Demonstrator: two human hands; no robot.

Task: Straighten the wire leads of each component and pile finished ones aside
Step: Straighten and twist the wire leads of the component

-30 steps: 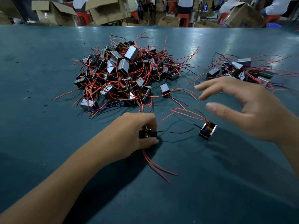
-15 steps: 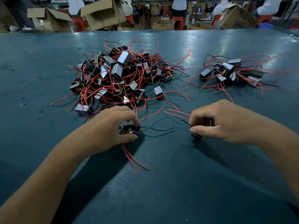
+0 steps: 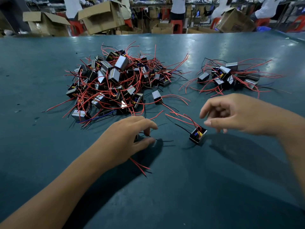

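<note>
Red leads (image 3: 184, 117) look springy and thin, the small transformer (image 3: 198, 136) light but hard: hold its core, stroke wires outward. Right hand (image 3: 237, 114) hovers at its two o'clock, fingers loosely apart; left hand (image 3: 127, 139) curls over another, mostly hidden.

Big pile (image 3: 113, 83) left, small pile (image 3: 227, 76) right, lone component (image 3: 198, 136) in front

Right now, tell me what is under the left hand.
Under the left hand red leads stick out toward the camera, and a thin black lead runs right. The component's body is almost wholly covered.
</note>
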